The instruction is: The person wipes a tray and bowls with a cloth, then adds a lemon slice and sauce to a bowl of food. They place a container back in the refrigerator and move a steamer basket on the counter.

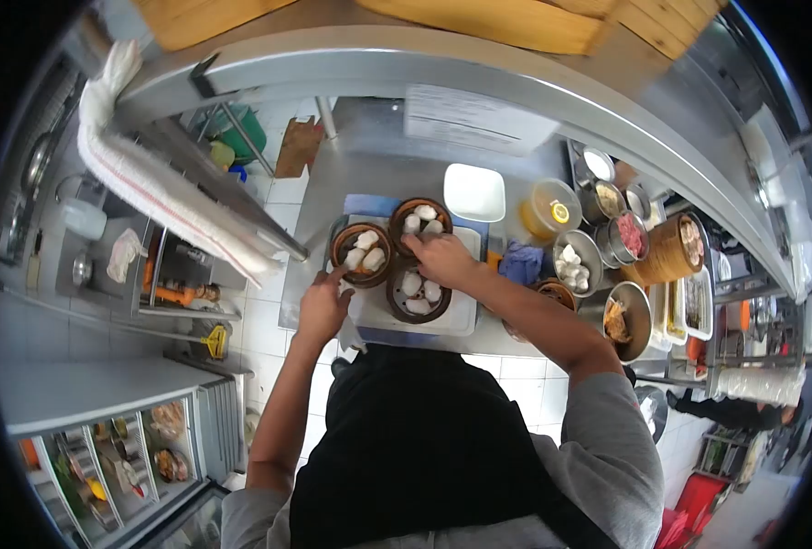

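Note:
Three small round steamer baskets stand close together on a white tray (463, 316), each holding several white dumplings. My left hand (322, 308) is at the near-left rim of the left basket (335, 247), its index finger and thumb closed on that edge. A strip of white cloth (352, 331) hangs just below this hand. My right hand (444, 260) reaches over the front of the back basket (447, 220), fingers bent onto its rim beside the dumplings (421, 220). Its thumb is partly hidden. The front basket (419, 317) lies under and beside my right hand, untouched as far as I can see.
Behind the baskets stands a white square dish (474, 193). To the right are a tub of yellowish liquid (550, 209), a blue cloth (521, 263), metal bowls (578, 262) of food and a tall bamboo steamer (666, 253). A metal shelf rail (333, 55) crosses above; a towel (163, 188) hangs left.

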A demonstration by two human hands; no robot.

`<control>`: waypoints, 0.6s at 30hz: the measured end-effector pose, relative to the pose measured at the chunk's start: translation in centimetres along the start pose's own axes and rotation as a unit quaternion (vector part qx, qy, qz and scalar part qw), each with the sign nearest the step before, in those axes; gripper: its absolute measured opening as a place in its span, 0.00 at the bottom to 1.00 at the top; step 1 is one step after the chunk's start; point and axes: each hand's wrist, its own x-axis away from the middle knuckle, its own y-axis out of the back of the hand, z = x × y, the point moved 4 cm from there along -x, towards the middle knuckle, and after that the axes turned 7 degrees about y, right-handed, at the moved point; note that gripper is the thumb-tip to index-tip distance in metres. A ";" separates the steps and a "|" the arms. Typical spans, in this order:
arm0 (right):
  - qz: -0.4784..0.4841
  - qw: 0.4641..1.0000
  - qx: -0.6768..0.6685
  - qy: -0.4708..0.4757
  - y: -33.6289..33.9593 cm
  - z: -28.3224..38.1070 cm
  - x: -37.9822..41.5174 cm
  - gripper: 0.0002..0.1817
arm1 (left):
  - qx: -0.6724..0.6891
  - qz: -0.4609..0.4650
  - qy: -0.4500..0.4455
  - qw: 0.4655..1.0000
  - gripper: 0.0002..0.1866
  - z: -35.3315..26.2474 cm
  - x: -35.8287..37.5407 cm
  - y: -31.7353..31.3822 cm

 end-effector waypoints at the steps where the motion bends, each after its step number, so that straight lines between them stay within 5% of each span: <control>1: 0.006 1.000 0.003 0.010 0.1 0.3 -0.2 0.27 | 0.014 -0.004 0.026 1.000 0.23 0.4 0.6 -0.5; 3: 0.000 0.998 0.040 0.056 0.6 1.2 -0.3 0.33 | 0.032 -0.019 0.027 0.999 0.25 1.0 1.1 -1.5; 8: 0.046 0.983 0.102 0.144 1.0 1.7 -1.8 0.31 | 0.085 -0.092 0.011 0.992 0.23 1.0 1.6 -1.6; 18: 0.100 0.974 0.084 0.186 1.2 1.8 -3.0 0.28 | 0.190 -0.177 0.046 0.965 0.16 4.6 4.1 3.0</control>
